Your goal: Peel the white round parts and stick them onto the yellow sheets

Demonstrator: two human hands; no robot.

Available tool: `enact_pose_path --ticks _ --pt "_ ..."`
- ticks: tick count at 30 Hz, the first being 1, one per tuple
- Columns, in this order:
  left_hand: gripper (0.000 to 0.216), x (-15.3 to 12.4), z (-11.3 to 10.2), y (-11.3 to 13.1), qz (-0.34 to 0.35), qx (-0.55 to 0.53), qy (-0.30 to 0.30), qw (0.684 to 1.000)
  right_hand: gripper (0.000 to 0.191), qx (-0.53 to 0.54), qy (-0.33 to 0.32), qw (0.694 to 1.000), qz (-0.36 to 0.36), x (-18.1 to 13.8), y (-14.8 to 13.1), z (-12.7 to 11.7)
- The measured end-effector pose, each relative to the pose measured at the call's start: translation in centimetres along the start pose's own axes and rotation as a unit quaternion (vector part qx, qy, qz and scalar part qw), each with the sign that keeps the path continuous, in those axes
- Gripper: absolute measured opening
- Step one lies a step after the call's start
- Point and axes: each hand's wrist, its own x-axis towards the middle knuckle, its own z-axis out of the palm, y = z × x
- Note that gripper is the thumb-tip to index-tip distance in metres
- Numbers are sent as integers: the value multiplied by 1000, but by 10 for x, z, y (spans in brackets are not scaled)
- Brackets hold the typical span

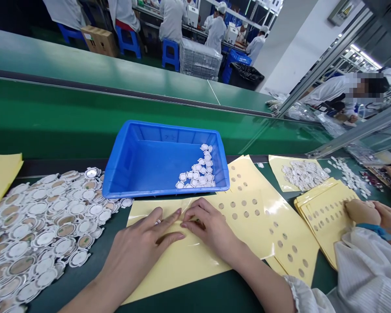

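A glossy yellow sheet [182,269] lies on the dark green table, with round grey spots in rows on its right part. My left hand [140,239], wearing a ring, rests on the sheet with thumb and index finger stretched out and apart. Close by on the right, my right hand [211,226] has its fingers pinched together at the sheet's surface. Whatever is between those fingertips is hidden. Just behind both hands stands a blue plastic tray [163,192], holding small white round pieces [200,171] in its right corner.
A wide heap of silvery-white round pieces [52,226] covers the left side. More yellow sheets with spots [293,248] lie to the right. A co-worker's hands [374,213] are over a yellow stack [326,208], near another white pile [304,174]. A green barrier [68,117] runs behind the tray.
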Motion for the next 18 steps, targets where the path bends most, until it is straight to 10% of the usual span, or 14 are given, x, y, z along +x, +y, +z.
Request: enact_pose_path --ticks 13,18 --pt "36 6 -16 6 -157 -192 -86 965 26 202 36 969 137 5 -4 -8" --pt "38 7 -26 15 -286 -566 -111 765 33 341 55 916 203 6 -14 -14"
